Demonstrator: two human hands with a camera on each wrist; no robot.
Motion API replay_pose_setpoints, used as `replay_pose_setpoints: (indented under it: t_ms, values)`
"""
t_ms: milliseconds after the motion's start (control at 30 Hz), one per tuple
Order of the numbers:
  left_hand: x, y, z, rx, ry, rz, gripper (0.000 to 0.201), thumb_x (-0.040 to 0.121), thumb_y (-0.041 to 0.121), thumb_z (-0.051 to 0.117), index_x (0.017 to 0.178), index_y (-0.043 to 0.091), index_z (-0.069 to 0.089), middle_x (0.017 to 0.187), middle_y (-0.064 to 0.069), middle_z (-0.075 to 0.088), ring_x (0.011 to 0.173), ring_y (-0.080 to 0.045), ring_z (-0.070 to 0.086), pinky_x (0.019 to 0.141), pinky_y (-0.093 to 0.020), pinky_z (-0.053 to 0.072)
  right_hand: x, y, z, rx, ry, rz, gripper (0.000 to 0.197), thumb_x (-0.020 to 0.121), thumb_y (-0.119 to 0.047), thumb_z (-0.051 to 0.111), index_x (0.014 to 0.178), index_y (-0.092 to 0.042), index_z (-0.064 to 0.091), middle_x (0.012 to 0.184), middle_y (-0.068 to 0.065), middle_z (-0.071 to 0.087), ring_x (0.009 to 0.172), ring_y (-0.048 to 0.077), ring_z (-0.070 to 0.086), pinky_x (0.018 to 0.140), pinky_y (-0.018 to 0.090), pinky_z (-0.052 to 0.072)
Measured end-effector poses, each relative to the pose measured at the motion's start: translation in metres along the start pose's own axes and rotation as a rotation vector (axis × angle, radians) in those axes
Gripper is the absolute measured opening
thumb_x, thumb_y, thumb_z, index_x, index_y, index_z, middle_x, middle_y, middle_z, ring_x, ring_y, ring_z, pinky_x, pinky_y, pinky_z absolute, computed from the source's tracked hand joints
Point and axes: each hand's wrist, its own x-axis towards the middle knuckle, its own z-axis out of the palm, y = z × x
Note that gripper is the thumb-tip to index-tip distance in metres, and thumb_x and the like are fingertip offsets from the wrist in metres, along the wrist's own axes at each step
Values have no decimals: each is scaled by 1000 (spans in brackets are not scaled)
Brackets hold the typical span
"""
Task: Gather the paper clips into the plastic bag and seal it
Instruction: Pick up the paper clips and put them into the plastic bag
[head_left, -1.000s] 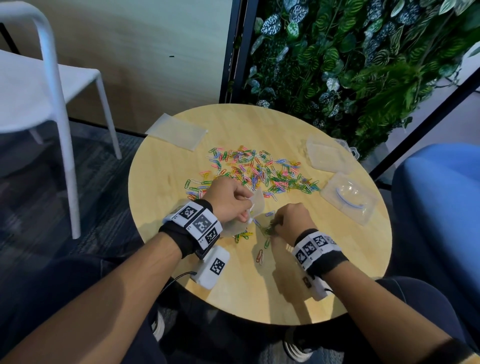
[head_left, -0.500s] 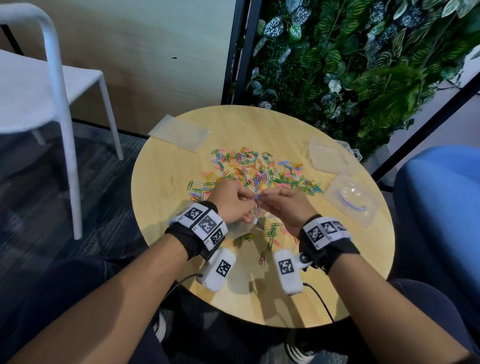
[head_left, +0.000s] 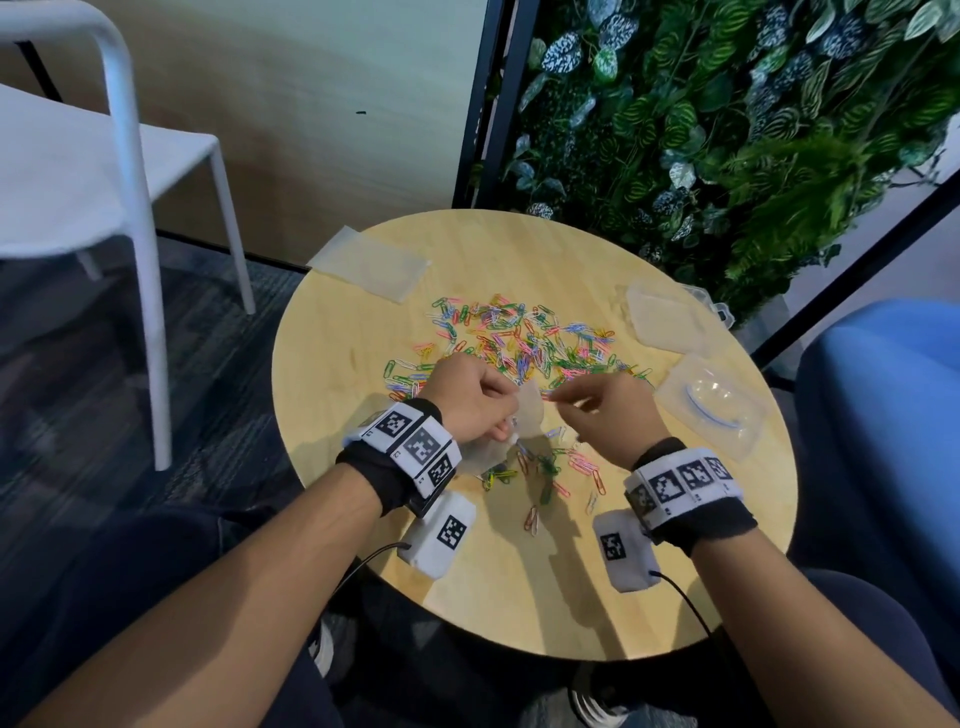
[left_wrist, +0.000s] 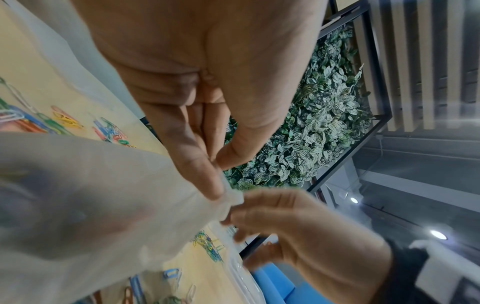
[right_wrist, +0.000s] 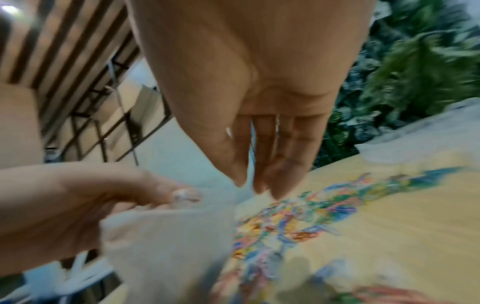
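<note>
My left hand (head_left: 506, 415) pinches the top edge of a translucent plastic bag (head_left: 527, 413) and holds it upright over the round wooden table (head_left: 363, 364); thumb and fingers meet on the bag's rim (left_wrist: 228, 191). My right hand (head_left: 558, 402) hovers just right of the bag's mouth. Its fingers (right_wrist: 275, 164) point down, nearly straight, and nothing shows between them. The bag (right_wrist: 168, 236) is blurred. Several coloured paper clips (head_left: 519, 343) lie in a wide heap beyond my hands, and a smaller scatter of clips (head_left: 550, 465) lies below them.
Flat spare bags (head_left: 371, 267) lie at the table's back left. Two clear plastic boxes (head_left: 670, 317) (head_left: 711, 410) sit at the right edge. A white chair (head_left: 130, 156) stands to the left, a plant wall (head_left: 727, 130) behind, and a blue seat (head_left: 883, 415) to the right.
My right hand rose from the near scatter of clips to the bag's mouth, then drew a little to the right with its fingers straightened. The left hand kept its hold on the bag.
</note>
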Motion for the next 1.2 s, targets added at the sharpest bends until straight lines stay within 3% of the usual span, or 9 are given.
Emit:
replay_pose_setpoints:
  t_ms: [67, 167, 400, 500, 633, 733, 800, 1067, 1200]
  values:
    - [1, 0, -2, 6, -1, 0, 16, 87, 1, 62, 98, 5, 72, 59, -9, 70, 51, -18, 68, 61, -28, 60, -4, 26, 3, -177, -120, 158, 46, 87, -43, 66, 127, -22, 61, 129, 2, 62, 106, 17, 62, 92, 31, 48]
    - [2, 1, -2, 7, -2, 9, 18, 86, 1, 62, 100, 6, 72, 65, -15, 71, 55, -22, 69, 58, -28, 59, -15, 52, 26, -237, -337, 269, 85, 86, -66, 48, 151, -15, 28, 157, 7, 27, 143, 24, 29, 115, 38, 29]
    - [0, -1, -1, 27, 1, 28, 20, 85, 0, 60, 96, 10, 74, 64, -13, 72, 58, -26, 71, 60, -25, 58, -32, 13, 63, -312, -473, -40, 96, 82, -76, 42, 153, -19, 14, 162, 8, 6, 146, 31, 17, 117, 47, 25]
    - [-1, -3, -5, 39, -2, 40, 21, 85, 0, 60, 99, 9, 74, 62, -10, 71, 57, -24, 71, 61, -28, 60, -48, 5, 74, -458, -509, -149, 89, 87, -66, 46, 154, -24, 6, 162, 8, -1, 147, 33, 9, 118, 47, 23]
    - [-1, -2, -7, 36, 7, 33, 20, 87, 0, 60, 101, 7, 72, 59, -7, 69, 52, -19, 69, 57, -25, 58, -62, 18, 82, -452, -401, -259, 54, 101, -31, 40, 152, -23, 24, 156, 14, 23, 132, 36, 35, 111, 42, 33]
    - [-2, -1, -5, 34, -7, 32, 20, 88, 0, 61, 103, 7, 72, 60, -8, 69, 51, -18, 68, 55, -23, 57, -63, 29, 87, -428, -277, -350, 37, 87, -5, 56, 122, -17, 60, 113, 11, 59, 90, 32, 58, 83, 41, 52]
    - [-2, -1, -4, 40, -16, 29, 20, 87, 1, 61, 104, 6, 72, 62, -9, 70, 54, -20, 69, 56, -23, 57, -63, 32, 87, -454, -211, -355, 29, 77, 3, 62, 98, -17, 68, 89, 5, 63, 75, 28, 58, 69, 37, 54]
    - [0, -5, -5, 30, -3, 38, 19, 86, 0, 62, 99, 8, 73, 62, -9, 70, 57, -24, 70, 59, -25, 57, -17, 33, 47, -324, -216, 41, 25, 87, -9, 58, 95, -18, 79, 93, 4, 75, 83, 24, 68, 82, 30, 54]
    - [-2, -5, -3, 13, -1, 40, 19, 86, -2, 60, 95, 11, 71, 60, -9, 69, 51, -20, 68, 54, -23, 55, 3, 32, 9, 479, 9, 393, 15, 79, -7, 76, 94, -2, 76, 85, 7, 73, 77, 18, 66, 68, 19, 55]
